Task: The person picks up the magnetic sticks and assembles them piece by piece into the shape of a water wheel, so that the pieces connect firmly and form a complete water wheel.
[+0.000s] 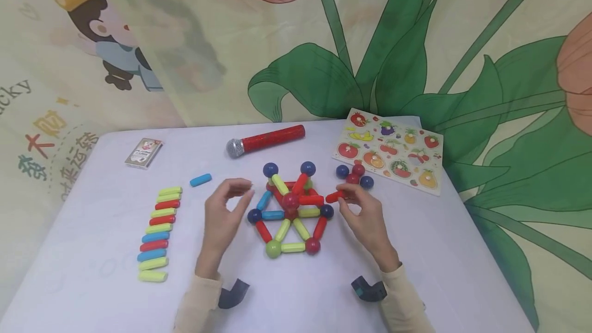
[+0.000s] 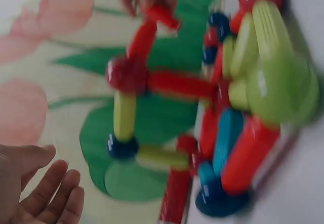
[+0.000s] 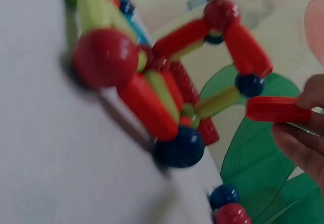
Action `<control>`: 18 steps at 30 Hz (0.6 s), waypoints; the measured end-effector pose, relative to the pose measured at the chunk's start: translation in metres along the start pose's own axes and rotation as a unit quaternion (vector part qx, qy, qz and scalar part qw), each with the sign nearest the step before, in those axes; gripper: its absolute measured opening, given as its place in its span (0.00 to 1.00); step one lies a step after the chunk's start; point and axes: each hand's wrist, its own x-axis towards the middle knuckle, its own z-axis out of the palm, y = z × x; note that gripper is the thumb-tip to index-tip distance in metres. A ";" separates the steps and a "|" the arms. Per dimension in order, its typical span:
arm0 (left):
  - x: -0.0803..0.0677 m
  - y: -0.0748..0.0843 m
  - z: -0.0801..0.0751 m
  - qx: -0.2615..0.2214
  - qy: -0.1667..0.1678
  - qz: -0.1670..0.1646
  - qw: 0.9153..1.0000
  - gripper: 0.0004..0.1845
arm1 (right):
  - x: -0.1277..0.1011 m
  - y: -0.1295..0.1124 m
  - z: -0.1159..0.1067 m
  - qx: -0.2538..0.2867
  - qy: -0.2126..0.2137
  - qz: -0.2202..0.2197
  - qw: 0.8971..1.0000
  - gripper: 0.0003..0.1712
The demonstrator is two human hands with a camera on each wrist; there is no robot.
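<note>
A built frame of magnetic rods and balls stands at the middle of the white table. My right hand pinches a red rod just right of the frame, its tip near a red rod of the structure. The right wrist view shows that rod held in the fingertips, close to a blue ball. My left hand hovers left of the frame with relaxed, loosely bent fingers and holds nothing. In the blurred left wrist view its fingers are spread beside the frame.
A row of several loose rods lies at the left, with a single blue rod beyond it. Loose balls sit right of the frame. A toy microphone, a card box and a fruit puzzle board lie farther back.
</note>
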 end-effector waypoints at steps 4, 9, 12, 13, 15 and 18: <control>-0.001 -0.024 -0.022 0.034 0.054 -0.056 0.996 0.12 | -0.002 0.008 0.005 -0.071 -0.059 -0.015 0.996 0.22; -0.005 -0.038 -0.031 0.039 0.070 -0.091 0.993 0.13 | -0.003 0.008 0.011 -0.108 -0.088 -0.017 0.990 0.24; -0.006 -0.045 -0.032 0.040 0.073 -0.105 0.991 0.13 | -0.004 0.009 0.013 -0.106 -0.091 0.003 0.990 0.25; -0.006 -0.046 -0.032 0.038 0.074 -0.108 0.991 0.13 | -0.004 0.009 0.013 -0.100 -0.093 0.010 0.991 0.26; -0.007 -0.051 -0.032 0.037 0.075 -0.113 0.990 0.13 | -0.005 0.012 0.013 -0.085 -0.095 0.024 0.992 0.27; -0.009 -0.054 -0.031 0.039 0.074 -0.132 0.988 0.13 | -0.007 0.017 0.010 -0.052 -0.084 0.033 0.995 0.27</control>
